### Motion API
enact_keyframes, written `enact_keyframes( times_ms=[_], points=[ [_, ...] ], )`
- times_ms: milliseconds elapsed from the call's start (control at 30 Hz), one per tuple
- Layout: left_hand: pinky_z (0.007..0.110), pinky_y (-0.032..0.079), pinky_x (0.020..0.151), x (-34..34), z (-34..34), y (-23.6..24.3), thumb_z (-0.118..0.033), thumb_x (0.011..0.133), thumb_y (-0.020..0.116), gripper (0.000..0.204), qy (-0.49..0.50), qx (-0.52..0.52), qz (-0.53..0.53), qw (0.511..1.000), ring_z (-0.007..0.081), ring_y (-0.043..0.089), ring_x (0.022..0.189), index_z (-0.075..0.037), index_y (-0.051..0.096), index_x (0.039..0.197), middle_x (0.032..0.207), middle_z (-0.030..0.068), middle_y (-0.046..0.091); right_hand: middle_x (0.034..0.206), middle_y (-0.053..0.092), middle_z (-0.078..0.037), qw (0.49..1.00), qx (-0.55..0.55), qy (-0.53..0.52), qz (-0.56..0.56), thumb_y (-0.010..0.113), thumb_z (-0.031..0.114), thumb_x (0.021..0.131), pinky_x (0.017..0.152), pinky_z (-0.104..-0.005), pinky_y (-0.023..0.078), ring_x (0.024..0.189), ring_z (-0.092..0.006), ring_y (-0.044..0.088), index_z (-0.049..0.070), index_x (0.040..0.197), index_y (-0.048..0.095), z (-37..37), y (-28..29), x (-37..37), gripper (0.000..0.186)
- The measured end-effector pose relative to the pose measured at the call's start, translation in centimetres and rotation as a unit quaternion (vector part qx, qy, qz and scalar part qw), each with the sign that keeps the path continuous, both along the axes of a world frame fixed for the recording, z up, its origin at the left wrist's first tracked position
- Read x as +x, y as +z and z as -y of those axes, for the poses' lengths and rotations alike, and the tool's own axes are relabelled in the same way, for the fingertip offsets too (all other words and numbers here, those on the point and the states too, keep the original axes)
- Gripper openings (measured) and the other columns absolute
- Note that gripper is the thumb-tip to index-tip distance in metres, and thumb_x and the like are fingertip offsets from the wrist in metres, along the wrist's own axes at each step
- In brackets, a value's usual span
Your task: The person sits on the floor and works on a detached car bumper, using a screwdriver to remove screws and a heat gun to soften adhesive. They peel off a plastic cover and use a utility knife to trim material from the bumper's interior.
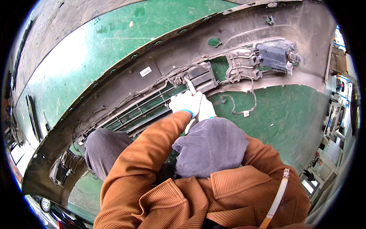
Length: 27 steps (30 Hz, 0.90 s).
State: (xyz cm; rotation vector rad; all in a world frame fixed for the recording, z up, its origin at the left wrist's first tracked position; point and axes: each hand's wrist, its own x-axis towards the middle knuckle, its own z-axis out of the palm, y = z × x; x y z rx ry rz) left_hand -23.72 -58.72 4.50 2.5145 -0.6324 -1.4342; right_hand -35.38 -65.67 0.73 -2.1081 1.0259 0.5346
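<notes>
Head view, clock positions from the centre. A grey bumper cover [167,61] is lying inner side up on a green floor [126,26], sweeping from 8 through 12 to 2 o'clock. The gloved left hand [183,102] is overlapping the right hand [207,108] at its 3 o'clock, beside the grille's [140,111] 2 o'clock end; this is preventing one from telling whether the 2 are open or gripping. A wire [255,101] is looping near 3 o'clock.

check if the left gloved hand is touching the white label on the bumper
Apart. The head view shows the white label up and left of the left hand, with part of the bumper plainly visible between them.
</notes>
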Motion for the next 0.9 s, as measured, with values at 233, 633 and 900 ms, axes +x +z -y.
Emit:
enact_keyframes(
  times_ms=[233,633,900],
  points=[
    [0.050,0.055,0.101,0.1,0.0,-0.3,-0.072,0.104,0.039,0.076,-0.032,0.006,-0.006,0.999,0.0414,0.074,0.114,-0.011,0.079,0.125,0.121,0.0200,0.079,0.117,0.073,-0.029,1.000,0.015,-0.019,0.019,0.062,0.041,0.105,0.090,-0.0521,0.058,0.111,-0.0498,0.070,0.007,0.128,0.058,0.8,0.8,0.1,0.041],
    [0.048,0.052,0.105,-0.1,-0.8,-0.5,-0.075,0.102,0.041,0.077,-0.013,-0.014,0.012,1.000,0.0394,0.072,0.117,-0.012,0.078,0.125,0.125,0.0201,0.077,0.113,0.073,-0.029,0.992,0.026,-0.106,0.061,0.059,0.046,0.107,0.088,-0.0536,0.058,0.108,-0.0509,0.070,0.010,0.128,0.059,-1.2,0.5,0.8,0.041],
    [0.049,0.052,0.103,-0.6,-1.0,-1.0,-0.074,0.103,0.040,0.075,-0.024,-0.032,0.030,0.999,0.0399,0.074,0.115,-0.013,0.078,0.124,0.123,0.0192,0.078,0.111,0.074,-0.029,0.987,0.021,-0.127,0.091,0.057,0.049,0.108,0.086,-0.0546,0.058,0.107,-0.0517,0.071,0.012,0.127,0.059,-2.0,-1.1,-0.1,0.042]
  ],
)
